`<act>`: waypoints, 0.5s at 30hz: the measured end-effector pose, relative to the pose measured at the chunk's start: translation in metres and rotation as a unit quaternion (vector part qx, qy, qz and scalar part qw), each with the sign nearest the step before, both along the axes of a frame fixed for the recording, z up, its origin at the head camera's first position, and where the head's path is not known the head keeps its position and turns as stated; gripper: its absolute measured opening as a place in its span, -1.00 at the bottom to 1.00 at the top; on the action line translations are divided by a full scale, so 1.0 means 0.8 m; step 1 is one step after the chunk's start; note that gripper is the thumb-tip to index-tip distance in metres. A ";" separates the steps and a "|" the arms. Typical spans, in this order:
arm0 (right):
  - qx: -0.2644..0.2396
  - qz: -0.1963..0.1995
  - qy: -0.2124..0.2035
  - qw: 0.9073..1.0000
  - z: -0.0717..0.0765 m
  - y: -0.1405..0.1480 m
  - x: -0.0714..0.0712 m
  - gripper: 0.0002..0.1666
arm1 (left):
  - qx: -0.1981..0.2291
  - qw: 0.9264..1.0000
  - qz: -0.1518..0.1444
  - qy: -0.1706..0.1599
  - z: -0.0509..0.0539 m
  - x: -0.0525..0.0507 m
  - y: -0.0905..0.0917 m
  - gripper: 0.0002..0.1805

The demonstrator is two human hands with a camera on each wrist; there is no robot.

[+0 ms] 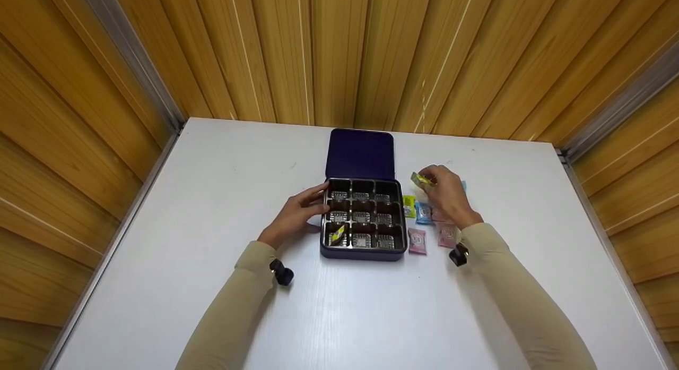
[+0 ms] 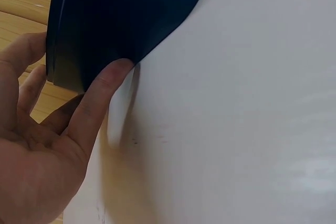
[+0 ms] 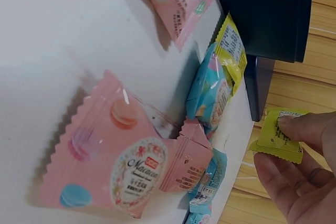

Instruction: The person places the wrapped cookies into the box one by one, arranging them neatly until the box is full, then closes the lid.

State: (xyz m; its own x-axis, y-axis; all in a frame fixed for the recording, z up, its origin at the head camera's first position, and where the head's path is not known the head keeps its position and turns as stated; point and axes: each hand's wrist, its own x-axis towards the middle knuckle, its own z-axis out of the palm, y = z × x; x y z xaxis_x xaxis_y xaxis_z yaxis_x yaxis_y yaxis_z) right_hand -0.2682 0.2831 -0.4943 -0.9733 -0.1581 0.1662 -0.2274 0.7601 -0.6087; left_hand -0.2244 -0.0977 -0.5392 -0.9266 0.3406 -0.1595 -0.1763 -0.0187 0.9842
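Note:
A dark blue tin [image 1: 365,255] holds a divided plastic tray [image 1: 374,225]. One yellow-wrapped sweet [image 1: 338,235] leans in the near left compartment. My left hand [image 1: 294,213] touches the tin's left side, thumb and fingers spread along it; the left wrist view shows the thumb against the dark wall [image 2: 126,14]. Right of the tin, my right hand [image 1: 448,195] pinches another yellow packet [image 3: 278,137] between thumb and fingers, raised above the table. Below it lie pink packets [image 3: 107,156], blue packets [image 3: 207,90] and a yellow packet [image 3: 231,48].
The tin's lid [image 1: 360,153] lies folded back behind it, towards the rear of the white table [image 1: 254,168]. Wood-look panels [image 1: 339,57] enclose the table at the back and on both sides. One pink packet [image 1: 417,241] lies close to the tin's right wall.

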 end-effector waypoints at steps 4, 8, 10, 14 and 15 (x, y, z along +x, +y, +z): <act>0.003 0.005 0.018 1.000 0.002 -0.001 0.003 -0.76 | -0.002 1.000 0.000 -0.001 0.001 0.000 0.001 -0.26; 0.004 0.007 0.024 1.000 0.006 -0.002 0.006 -0.77 | -0.005 1.000 0.002 -0.003 0.002 0.001 0.001 -0.27; 0.002 0.009 0.023 1.000 0.008 -0.003 0.006 -0.77 | -0.008 1.000 0.003 -0.002 0.002 0.002 0.001 -0.26; -0.002 0.016 0.024 1.000 0.013 -0.005 0.009 -0.77 | -0.012 1.000 0.001 0.000 0.002 0.001 0.001 -0.26; -0.003 0.019 0.027 0.999 0.014 -0.005 0.009 -0.78 | -0.012 1.000 0.001 0.000 0.002 0.001 0.001 -0.26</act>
